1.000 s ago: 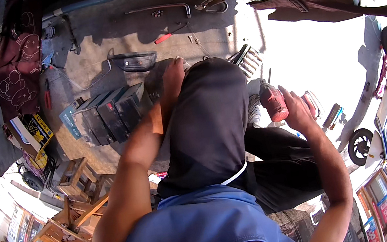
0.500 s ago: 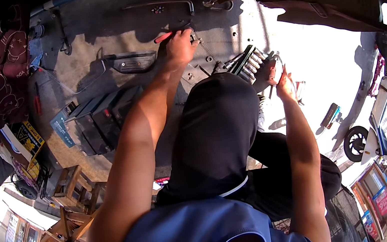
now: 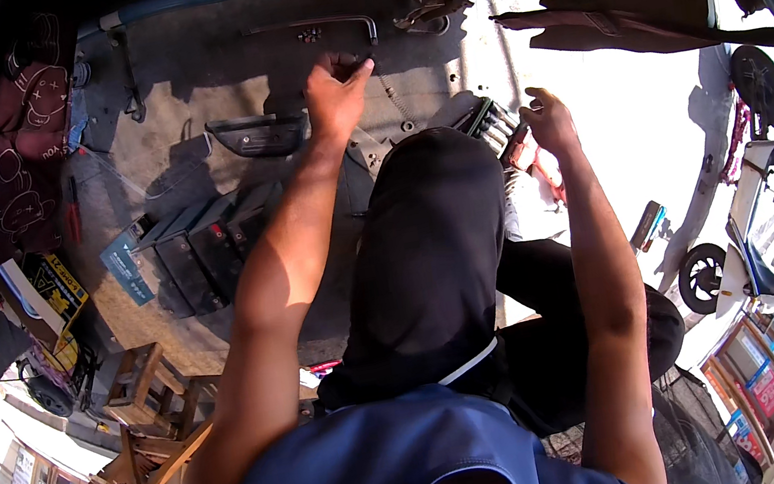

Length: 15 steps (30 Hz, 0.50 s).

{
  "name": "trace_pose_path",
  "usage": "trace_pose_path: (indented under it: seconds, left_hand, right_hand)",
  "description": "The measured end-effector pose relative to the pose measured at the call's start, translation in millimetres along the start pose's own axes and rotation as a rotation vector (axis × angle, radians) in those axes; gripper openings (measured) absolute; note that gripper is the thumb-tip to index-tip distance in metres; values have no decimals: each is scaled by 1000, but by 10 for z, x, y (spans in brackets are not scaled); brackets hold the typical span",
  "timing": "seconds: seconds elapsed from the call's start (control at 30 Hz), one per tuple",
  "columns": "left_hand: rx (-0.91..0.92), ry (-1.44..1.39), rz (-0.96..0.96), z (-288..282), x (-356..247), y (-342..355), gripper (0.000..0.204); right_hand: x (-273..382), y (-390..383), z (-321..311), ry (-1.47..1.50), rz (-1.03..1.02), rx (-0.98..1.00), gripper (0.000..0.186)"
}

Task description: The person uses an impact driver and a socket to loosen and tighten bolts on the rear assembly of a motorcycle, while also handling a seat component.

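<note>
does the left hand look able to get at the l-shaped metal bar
Probably yes: the left hand is close to the L-shaped metal bar at its bent end, and nothing shows between them, though whether that hand holds something is unclear.

The concrete floor (image 3: 127, 167) bears batteries (image 3: 212, 239), a spring (image 3: 395, 102), a bent bar (image 3: 322, 20).

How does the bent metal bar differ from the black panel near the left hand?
The metal bar is slim, its right end bent toward the person; the black panel is broad. The bar is greyish, the panel mostly black. The bar lies beyond the left hand, the panel to that hand's left. Both lie on the ground.
</note>
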<state>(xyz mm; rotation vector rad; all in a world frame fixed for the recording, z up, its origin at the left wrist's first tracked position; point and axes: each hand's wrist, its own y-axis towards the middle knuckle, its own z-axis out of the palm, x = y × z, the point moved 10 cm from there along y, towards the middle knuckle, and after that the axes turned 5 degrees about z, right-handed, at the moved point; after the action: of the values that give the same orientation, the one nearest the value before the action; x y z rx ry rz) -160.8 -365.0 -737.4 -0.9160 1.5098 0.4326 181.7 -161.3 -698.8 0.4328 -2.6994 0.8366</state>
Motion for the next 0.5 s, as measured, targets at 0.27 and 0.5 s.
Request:
trace_pose_path:
  seconds: [0.27, 0.5]
  left_hand:
    - [372, 449, 590, 258, -2148, -122, 33]
    - [799, 278, -10, 462, -982, 539, 31]
  right_hand:
    - [2599, -465, -184, 854, -224, 263, 33]
    - [2180, -49, 444, 1224, -20, 313, 21]
